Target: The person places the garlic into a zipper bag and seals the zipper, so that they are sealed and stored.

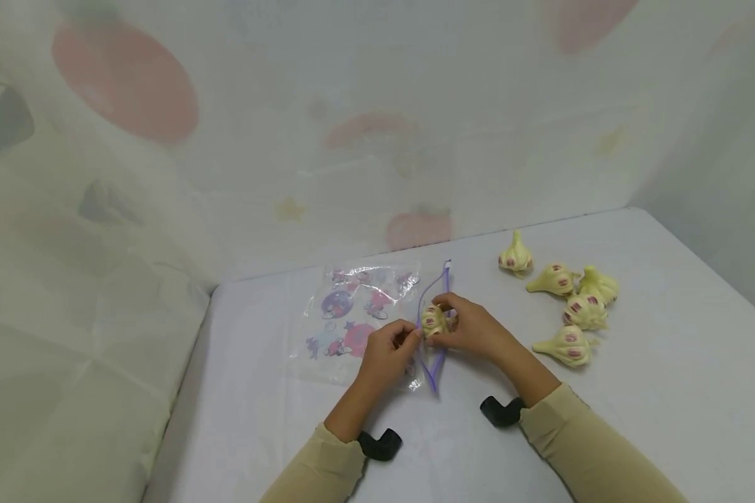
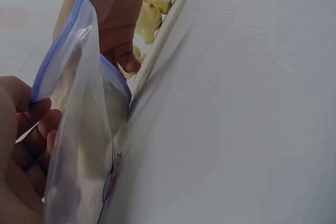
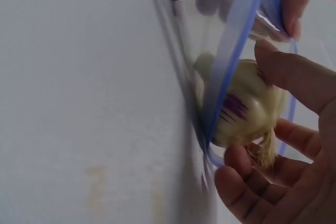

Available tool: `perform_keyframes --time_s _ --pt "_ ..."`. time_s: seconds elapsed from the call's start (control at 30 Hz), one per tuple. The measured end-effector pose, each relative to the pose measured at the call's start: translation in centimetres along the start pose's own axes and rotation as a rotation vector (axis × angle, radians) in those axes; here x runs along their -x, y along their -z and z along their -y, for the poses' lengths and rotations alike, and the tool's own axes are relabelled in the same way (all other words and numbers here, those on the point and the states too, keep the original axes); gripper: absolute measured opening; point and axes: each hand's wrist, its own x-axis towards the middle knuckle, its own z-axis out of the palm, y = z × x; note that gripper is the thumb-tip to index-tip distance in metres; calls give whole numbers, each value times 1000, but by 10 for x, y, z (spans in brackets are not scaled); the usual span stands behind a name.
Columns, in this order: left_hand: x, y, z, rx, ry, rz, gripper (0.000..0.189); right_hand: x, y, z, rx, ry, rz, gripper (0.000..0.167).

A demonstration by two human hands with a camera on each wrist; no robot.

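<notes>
A clear zip bag with purple edging and printed pictures lies on the white table, its mouth spread open toward the right. My left hand pinches one lip of that mouth between thumb and fingers. With my right hand I hold a garlic bulb at the opening, thumb on one side and fingers on the other. In the right wrist view the bulb's stem end is inside the bag, while its root tuft points out toward my palm. The left wrist view shows the purple rim held up by my left fingers.
Several more garlic bulbs lie loosely grouped on the table to the right. Behind the table hangs a pale printed cloth. Black curved pieces stick out at both wrists.
</notes>
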Motion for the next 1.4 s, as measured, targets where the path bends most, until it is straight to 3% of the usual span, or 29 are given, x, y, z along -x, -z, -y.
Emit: perform_keyframes --time_s 0.2,0.53,0.73,0.93,1.1,1.23,1.4 --pt "0 0 -1 -31 -26 5 14 0 4 -2 -105 -45 11 53" --pt "-1 0 -4 -88 -88 1 10 -4 -5 2 -54 -149 -140 40" --pt "-1 2 -5 -97 -101 -15 9 -6 -6 4 -140 -151 -200 24" --pt "2 0 -4 -108 -103 24 10 -8 -8 1 -321 -198 -157 17" --pt "4 -2 -4 -104 -92 -9 9 -11 -5 -4 -378 -189 -101 26" --pt "3 -5 -4 -94 -85 -25 7 -10 15 -11 -345 -175 -160 30" --pt "0 -7 -2 -108 -113 -29 7 -16 54 -20 -111 -161 -384 34"
